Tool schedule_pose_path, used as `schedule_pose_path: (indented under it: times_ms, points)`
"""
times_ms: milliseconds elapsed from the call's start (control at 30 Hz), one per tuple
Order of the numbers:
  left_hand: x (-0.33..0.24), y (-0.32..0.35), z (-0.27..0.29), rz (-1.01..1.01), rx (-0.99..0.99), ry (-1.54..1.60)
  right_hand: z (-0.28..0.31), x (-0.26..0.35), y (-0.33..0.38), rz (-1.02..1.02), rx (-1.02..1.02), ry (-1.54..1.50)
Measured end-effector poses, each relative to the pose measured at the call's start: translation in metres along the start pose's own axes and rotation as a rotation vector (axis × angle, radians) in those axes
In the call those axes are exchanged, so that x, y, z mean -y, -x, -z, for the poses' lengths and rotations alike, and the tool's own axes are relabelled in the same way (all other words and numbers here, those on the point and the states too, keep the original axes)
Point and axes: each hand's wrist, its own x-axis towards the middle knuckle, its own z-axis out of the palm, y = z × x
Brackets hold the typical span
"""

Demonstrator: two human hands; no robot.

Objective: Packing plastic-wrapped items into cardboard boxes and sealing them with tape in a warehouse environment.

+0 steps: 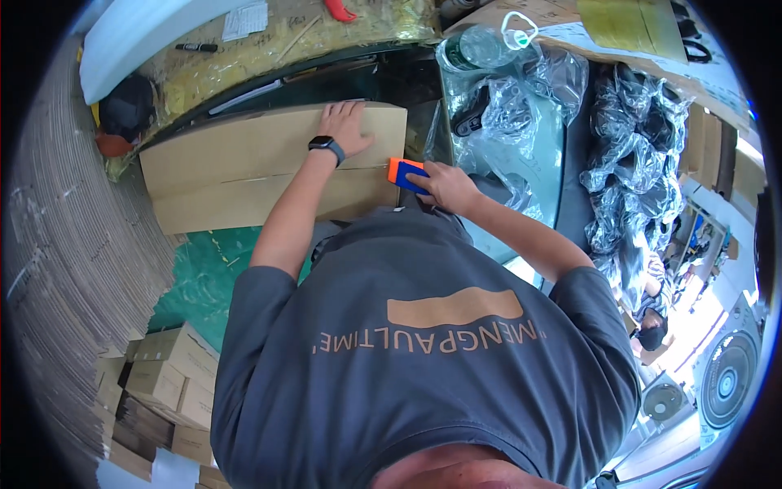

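A long brown cardboard box lies in front of me, a seam running along its upper face. My left hand, with a dark watch on the wrist, rests flat on the box near its far edge, fingers stretched out. At the box's right end, my right hand grips a blue and orange tape dispenser. The dispenser's orange edge is against the end of the box by the seam. My fingers hide part of its body.
Stacked flat cardboard rises at the left, above packed cartons. Plastic-wrapped shoes and a clear plastic bottle are at the right. A marker lies on the far ledge. Another person is at the far right.
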Motion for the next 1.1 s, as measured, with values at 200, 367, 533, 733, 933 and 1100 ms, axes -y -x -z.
schedule_pose_path:
  times_ms: [200, 367, 533, 733, 933, 1100]
  points:
    - [-0.01, 0.011, 0.018, -0.107, 0.242, -0.222, -0.015, -0.046, 0.017, 0.103, -0.126, -0.065]
    - [-0.017, 0.008, 0.022, -0.054, 0.312, -0.253, -0.047, -0.087, 0.042, -0.096, 0.116, -0.032]
    - [-0.024, 0.009, 0.02, -0.045, 0.282, -0.184, -0.101, -0.07, -0.027, -0.093, -0.045, -0.165]
    - [-0.014, 0.035, 0.011, -0.048, 0.215, -0.125, -0.135, -0.106, -0.076, -0.386, 0.321, -0.211]
    - [-0.018, 0.082, -0.016, 0.128, 0.07, -0.117, -0.078, -0.113, -0.117, -0.372, 0.129, -0.304]
    - [-0.061, 0.156, -0.06, 0.454, -0.16, -0.011, 0.051, -0.084, -0.148, -0.292, -0.966, -0.185]
